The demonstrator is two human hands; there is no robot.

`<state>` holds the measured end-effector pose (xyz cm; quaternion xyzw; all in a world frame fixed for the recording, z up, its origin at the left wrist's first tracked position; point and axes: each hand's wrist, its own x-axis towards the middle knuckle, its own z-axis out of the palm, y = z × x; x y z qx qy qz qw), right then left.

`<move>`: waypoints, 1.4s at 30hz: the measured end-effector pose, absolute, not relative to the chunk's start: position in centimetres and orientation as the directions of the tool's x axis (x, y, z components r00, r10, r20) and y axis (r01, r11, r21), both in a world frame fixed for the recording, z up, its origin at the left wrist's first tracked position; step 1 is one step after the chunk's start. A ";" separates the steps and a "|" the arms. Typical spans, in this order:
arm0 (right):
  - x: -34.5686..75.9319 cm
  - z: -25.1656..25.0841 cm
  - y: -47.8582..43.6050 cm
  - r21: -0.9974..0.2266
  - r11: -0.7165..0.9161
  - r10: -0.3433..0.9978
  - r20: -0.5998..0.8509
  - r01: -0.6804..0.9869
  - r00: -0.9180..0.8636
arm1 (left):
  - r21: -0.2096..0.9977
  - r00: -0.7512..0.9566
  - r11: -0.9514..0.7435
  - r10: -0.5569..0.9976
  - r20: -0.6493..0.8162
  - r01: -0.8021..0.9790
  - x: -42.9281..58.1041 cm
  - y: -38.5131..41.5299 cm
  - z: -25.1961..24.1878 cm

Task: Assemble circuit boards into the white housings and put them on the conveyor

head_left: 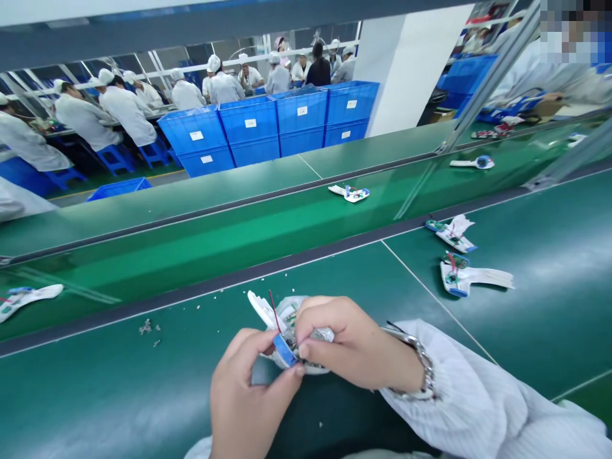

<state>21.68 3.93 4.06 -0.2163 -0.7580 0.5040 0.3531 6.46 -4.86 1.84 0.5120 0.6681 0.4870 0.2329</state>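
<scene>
My left hand (253, 389) grips a small blue plastic part (285, 350) between thumb and forefinger. A thin red wire (274, 309) sticks up beside the part. Close against it, my right hand (335, 341) is closed in a pinch; whatever its fingertips hold is hidden. Beneath and behind both hands lies a white plastic casing (261, 308) with a curved handle. A crumpled clear plastic bag (325, 334) shows around my right fingers, and small metal bits seem to lie in it.
On the green bench (119, 382), a small pile of screws (146, 327) lies to the left. Two opened white casings with circuit boards (456, 277) (454, 234) lie right. More casings sit on the green belt (215, 229) beyond. Blue crates (248, 121) and co-workers (224, 86) are farther back.
</scene>
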 end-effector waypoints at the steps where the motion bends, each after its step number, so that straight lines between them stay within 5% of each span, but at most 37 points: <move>1: 22.0 4.0 4.2 -0.900 0.436 0.690 0.340 -0.007 -0.639 | 0.915 -0.392 0.036 0.910 0.137 0.402 6.1 -4.9 1.7; 7: 23.6 3.3 5.1 -0.817 0.455 0.816 0.225 0.353 -0.533 | 0.993 -0.572 0.095 0.812 -0.118 -0.070 4.7 -4.8 -0.6; 13: 21.6 3.4 1.9 -0.912 0.395 0.755 0.255 0.108 -0.604 | 0.977 -0.592 0.028 0.792 -0.151 -0.211 5.9 -4.6 -0.3; 19: 20.0 2.2 1.2 -0.980 0.191 0.866 0.144 0.051 -0.478 | 0.962 -0.628 -0.029 0.763 -0.154 -0.271 6.7 -4.9 0.3; 26: 20.2 2.3 1.4 -0.983 0.166 0.892 0.117 0.077 -0.437 | 0.958 -0.583 0.012 0.792 -0.184 -0.286 6.9 -5.0 0.3; 33: 21.0 3.7 2.2 -0.961 0.227 0.865 0.124 0.159 -0.486 | 0.993 -0.609 0.086 0.784 -0.121 -0.086 6.6 -5.4 0.6; 36: 21.1 3.9 2.5 -0.925 0.302 0.881 0.179 0.229 -0.437 | 0.978 -0.632 0.104 0.774 0.033 0.179 7.3 -5.5 1.4; 39: 20.8 4.1 2.3 -0.853 0.416 0.884 0.297 0.316 -0.362 | 0.870 -0.512 0.047 0.824 0.244 0.490 8.1 -5.3 2.4; 42: 20.6 4.4 2.1 -0.828 0.499 0.844 0.397 0.256 -0.362 | 0.840 -0.321 -0.051 0.910 0.262 0.540 8.4 -5.0 3.1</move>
